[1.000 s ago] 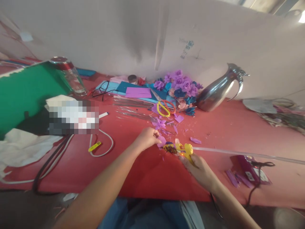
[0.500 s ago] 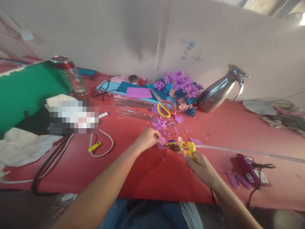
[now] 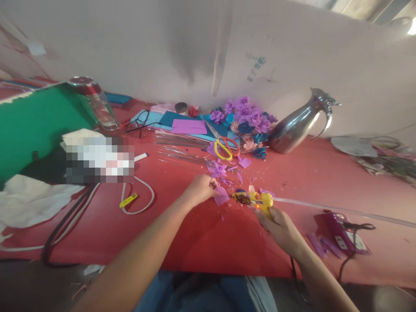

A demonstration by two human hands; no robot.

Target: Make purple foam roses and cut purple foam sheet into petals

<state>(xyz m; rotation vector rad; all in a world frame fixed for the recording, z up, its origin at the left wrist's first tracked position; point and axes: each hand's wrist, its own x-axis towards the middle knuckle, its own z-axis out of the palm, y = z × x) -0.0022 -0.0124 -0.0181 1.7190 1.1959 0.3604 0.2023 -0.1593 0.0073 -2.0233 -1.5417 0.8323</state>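
My left hand (image 3: 203, 187) pinches a purple paper petal (image 3: 222, 196) by its left side, just above the red table. Wrapped in my right hand (image 3: 278, 225) is a yellow glue gun (image 3: 264, 203), its dark-smeared front end pointing left toward the petal. A small orange light glows on the gun, and a long clear glue stick (image 3: 325, 209) runs out of its back to the right. The nozzle sits beside the petal's right edge; whether they touch I cannot tell. Just behind my left hand lies a purple paper flower (image 3: 219, 169) among loose scraps.
Scissors (image 3: 223, 147) with yellow and orange handles lie behind, near thin wires (image 3: 182, 151). Finished paper flowers (image 3: 248, 115) are heaped by the wall beside a steel jug (image 3: 295, 123). A purple box (image 3: 344, 232) with a cord is at right, a glass bottle (image 3: 97, 104) at left.
My right hand has drawn the glue gun slightly to the right, away from the petal. More of the petal now shows, while my left hand stays nearly in place.
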